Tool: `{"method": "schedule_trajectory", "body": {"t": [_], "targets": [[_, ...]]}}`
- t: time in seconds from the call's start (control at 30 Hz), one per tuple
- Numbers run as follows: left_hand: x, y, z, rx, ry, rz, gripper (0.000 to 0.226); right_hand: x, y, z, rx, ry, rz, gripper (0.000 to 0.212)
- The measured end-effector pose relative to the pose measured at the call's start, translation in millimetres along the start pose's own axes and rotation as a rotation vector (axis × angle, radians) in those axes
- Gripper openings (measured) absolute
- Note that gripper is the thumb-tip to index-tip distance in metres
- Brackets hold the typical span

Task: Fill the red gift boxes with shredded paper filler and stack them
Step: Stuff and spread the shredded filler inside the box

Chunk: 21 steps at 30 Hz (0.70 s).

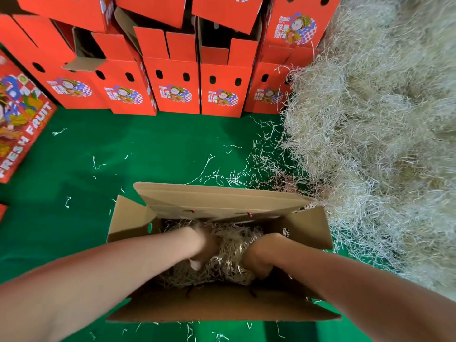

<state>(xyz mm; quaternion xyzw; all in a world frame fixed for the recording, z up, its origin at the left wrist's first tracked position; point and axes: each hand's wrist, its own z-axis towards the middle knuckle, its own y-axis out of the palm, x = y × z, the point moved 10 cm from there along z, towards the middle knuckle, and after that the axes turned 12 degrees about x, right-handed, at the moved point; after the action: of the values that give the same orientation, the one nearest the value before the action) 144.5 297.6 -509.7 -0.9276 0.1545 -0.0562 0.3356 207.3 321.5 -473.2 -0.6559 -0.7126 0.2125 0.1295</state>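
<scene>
An open gift box (217, 201), brown cardboard inside, stands on the green floor right below me with its flaps spread. Pale shredded paper filler (229, 245) lies in it. Both my hands are down inside the box. My left hand (204, 245) presses into the filler from the left, my right hand (259, 257) from the right, and a clump of shreds bulges between them. Fingers are partly buried in the shreds. Red gift boxes (172, 85) with cartoon labels stand stacked in rows along the back.
A big heap of loose shredded paper (375, 134) fills the right side, touching the box's right flap. A red "FRESH FRUIT" box (22, 119) lies at the left edge. Stray shreds dot the green floor (98, 149) between me and the stacks.
</scene>
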Motion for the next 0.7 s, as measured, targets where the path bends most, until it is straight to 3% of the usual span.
{"method": "schedule_trajectory", "body": {"t": [0.13, 0.23, 0.3, 0.43, 0.53, 0.7], "targets": [[6, -22, -20, 0.114, -0.005, -0.012, 0.057, 18, -10, -3, 0.044, 0.071, 0.000, 0.041], [1, -41, -27, 0.316, -0.136, -0.139, 0.038, 24, -51, -4, 0.320, 0.158, 0.060, 0.032], [-1, -30, -29, 0.233, -0.153, -0.175, 0.038, 20, -58, 1, 0.378, 0.153, 0.064, 0.031], [0, 22, -30, -0.173, -0.032, -0.196, 0.054, 0, 6, 18, -0.021, 0.010, -0.051, 0.047], [-19, 44, -32, -0.224, -0.126, -0.225, 0.072, -1, 30, 20, -0.113, 0.010, -0.105, 0.046], [-18, 39, -31, -0.093, -0.214, -0.403, 0.091, 22, 36, 16, -0.068, 0.204, -0.260, 0.062]]}}
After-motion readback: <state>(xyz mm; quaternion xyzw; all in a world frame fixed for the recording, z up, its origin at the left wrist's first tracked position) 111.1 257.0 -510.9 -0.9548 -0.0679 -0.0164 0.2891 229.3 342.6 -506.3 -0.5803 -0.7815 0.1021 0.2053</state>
